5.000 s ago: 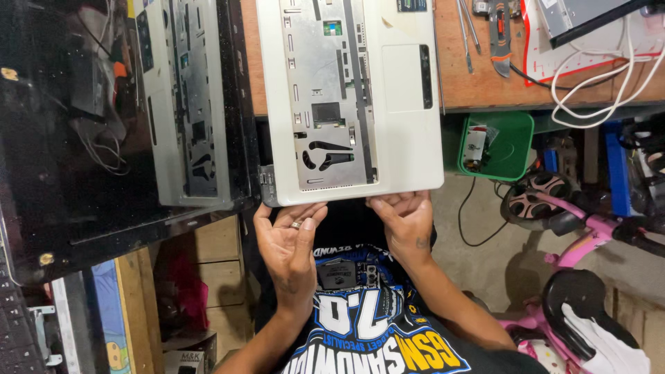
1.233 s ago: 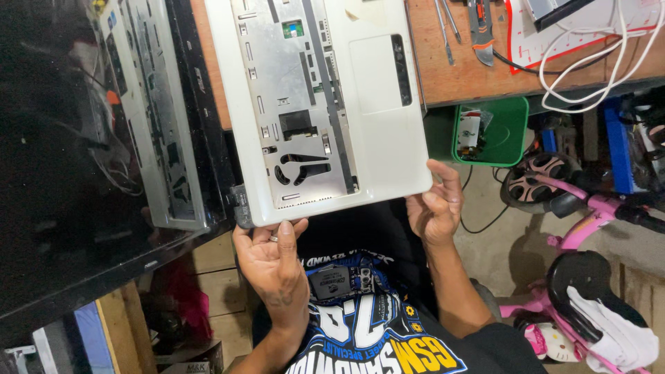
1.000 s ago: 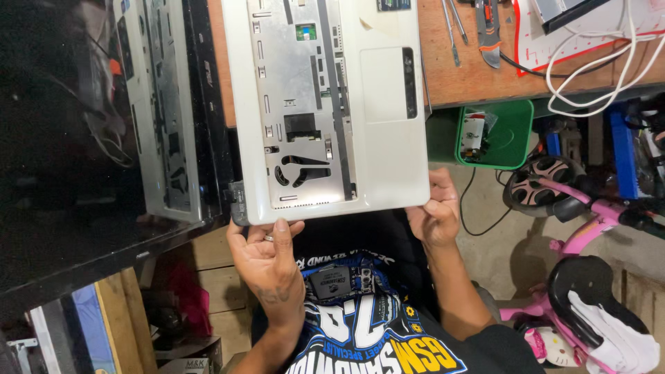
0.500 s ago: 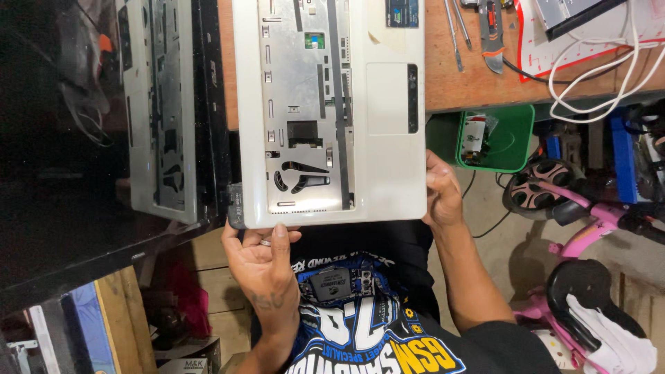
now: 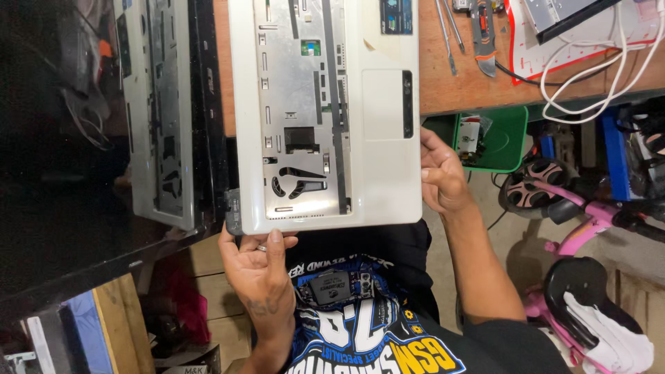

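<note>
1. Laptop base [image 5: 325, 111], white, keyboard removed, bare metal tray showing. It lies half on the bench [image 5: 471, 76] and half overhanging the near edge above the person's lap.
2. Left hand [image 5: 258, 273]: under the near left corner of the base, palm up, thumb hooked over the rim. It is supporting the base more than clasping it.
3. Right hand [image 5: 440, 176]: grasping the right edge of the base near the corner, fingers curled under and out of sight.
4. Lid [image 5: 76, 138], black, hinged at the left, opened flat and reflecting the base.
5. Risk, tipping: the overhang is large. If either hand slackens, the base could likely pivot off the bench edge and fall.
6. Risk, hinge: the lid's weight pulls at the hinge [image 5: 232, 211]; a twist of the base may strain or crack it.
7. Risk, exposed parts: small cutouts and a green component sit open in the tray; a slipping thumb could snag them.
8. Risk, clutter: screwdrivers [image 5: 449, 34] and a white cable [image 5: 589, 62] lie just beyond the base; pushing it forward could knock them.
9. Green tray [image 5: 509, 138], under the bench edge near the right hand, holds a small part; an elbow could jolt it.
</note>
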